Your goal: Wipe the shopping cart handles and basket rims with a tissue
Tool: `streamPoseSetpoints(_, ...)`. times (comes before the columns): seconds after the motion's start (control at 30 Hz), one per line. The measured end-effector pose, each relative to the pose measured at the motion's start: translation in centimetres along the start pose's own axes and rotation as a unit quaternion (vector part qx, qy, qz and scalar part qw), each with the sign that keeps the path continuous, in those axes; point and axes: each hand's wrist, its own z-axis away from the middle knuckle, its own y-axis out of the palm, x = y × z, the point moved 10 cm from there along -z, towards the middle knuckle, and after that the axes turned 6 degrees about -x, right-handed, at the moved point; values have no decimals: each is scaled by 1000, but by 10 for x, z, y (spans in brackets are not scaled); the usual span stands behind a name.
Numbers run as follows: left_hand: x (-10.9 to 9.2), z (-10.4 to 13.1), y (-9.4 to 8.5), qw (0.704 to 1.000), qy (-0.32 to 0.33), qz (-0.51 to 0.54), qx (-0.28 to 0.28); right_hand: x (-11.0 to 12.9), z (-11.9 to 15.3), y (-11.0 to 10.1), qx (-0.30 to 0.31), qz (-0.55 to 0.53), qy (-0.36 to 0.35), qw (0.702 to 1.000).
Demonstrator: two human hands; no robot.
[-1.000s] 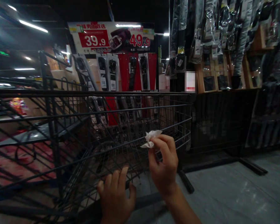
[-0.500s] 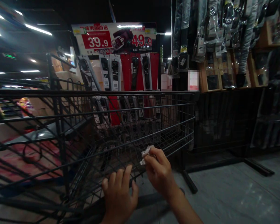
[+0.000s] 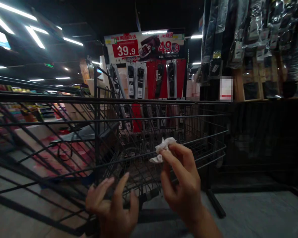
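Note:
A crumpled white tissue point(image 3: 165, 145) is pinched between the thumb and fingers of my right hand point(image 3: 182, 178), in front of the side of a black wire shopping cart point(image 3: 149, 118). Lower and to the left, my left hand point(image 3: 114, 205) has its fingers spread and slightly bent, with nothing in them. It is close to the cart's lower side wires; whether it touches them I cannot tell. The cart's basket spans most of the view, and its lower frame is partly hidden behind both hands.
Behind the cart hang packaged belts point(image 3: 140, 79) beneath a price sign point(image 3: 144, 48). More wrapped belts point(image 3: 253, 26) hang at the upper right. A dark metal stand foot point(image 3: 216, 203) rests on the grey tiled floor point(image 3: 258, 211). Pink-wrapped goods point(image 3: 62, 157) lie beyond the cart at left.
The view has swung left, so the cart and belts sit further right. My right hand has risen with the tissue, and my left hand's fingers have spread.

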Motion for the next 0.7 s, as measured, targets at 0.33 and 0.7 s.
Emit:
streamPoseSetpoints(0.33, 10, -37, 9, 999, 41, -27, 20, 17, 2, 61, 18, -14, -9, 1000)
streamPoseSetpoints(0.7, 14, -36, 12, 1000, 5, -18, 13, 24, 23, 52, 4, 62, -92, 994)
